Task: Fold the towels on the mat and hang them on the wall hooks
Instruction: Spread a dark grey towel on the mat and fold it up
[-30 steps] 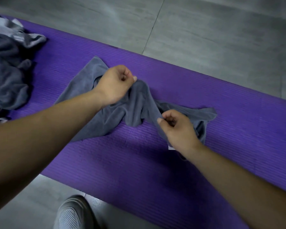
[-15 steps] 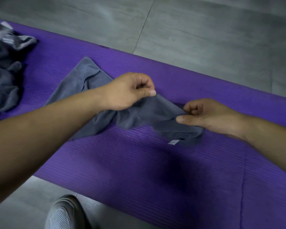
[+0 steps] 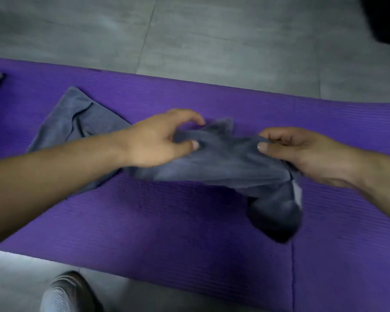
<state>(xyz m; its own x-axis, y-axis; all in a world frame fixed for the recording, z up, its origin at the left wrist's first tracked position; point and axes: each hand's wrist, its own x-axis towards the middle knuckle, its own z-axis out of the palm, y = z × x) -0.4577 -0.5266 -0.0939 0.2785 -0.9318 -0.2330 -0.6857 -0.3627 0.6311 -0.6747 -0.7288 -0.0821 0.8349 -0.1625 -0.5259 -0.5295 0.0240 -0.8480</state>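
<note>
Two hands work over the purple ribbed foam mat (image 3: 167,233): our left hand (image 3: 158,140) pinches the middle of a crumpled grey cloth towel (image 3: 223,163) half-lifted off it, our right hand (image 3: 302,152) pinches its bunched end, so we judge folding barely begun, hanging undone.

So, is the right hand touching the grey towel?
Touching. The head view shows the right hand pinching an edge of the grey towel between thumb and fingers.

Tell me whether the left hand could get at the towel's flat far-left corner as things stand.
Probably yes. The corner of the grey towel lies bare on the purple mat, nothing over it, but the left hand grips the bunched middle and must let go first.
</note>
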